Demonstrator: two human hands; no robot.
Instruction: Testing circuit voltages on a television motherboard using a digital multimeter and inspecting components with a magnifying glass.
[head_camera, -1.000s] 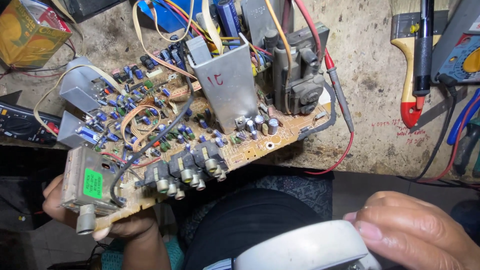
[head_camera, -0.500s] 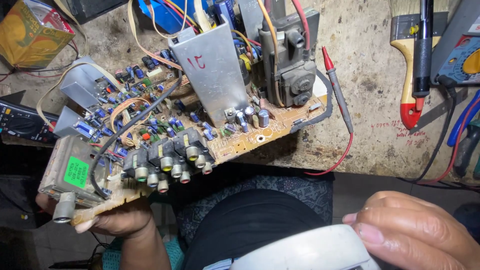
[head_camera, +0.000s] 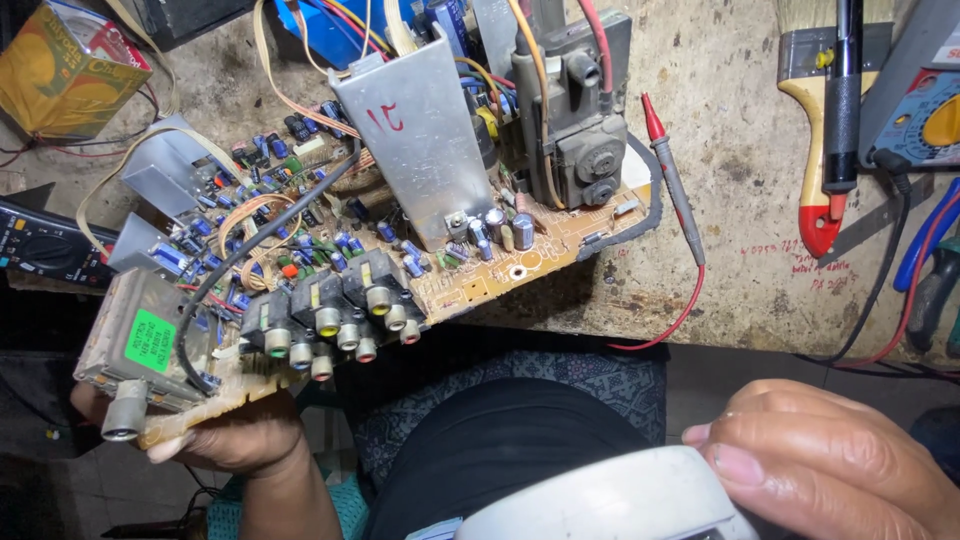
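**Circuit board tilted off the surface edge**

Left hand is gripping the circuit board from beneath, grip clamped at the corner by the metal tuner box, so the jack row is tipping toward the person. The board's far edge is resting on the surface. Right hand, below the board, is closing over a white rounded casing. A red probe is lying just right of the board

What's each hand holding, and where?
Left hand grips the circuit board from under its near corner, by the metal tuner box. Right hand holds a white rounded object at its end.
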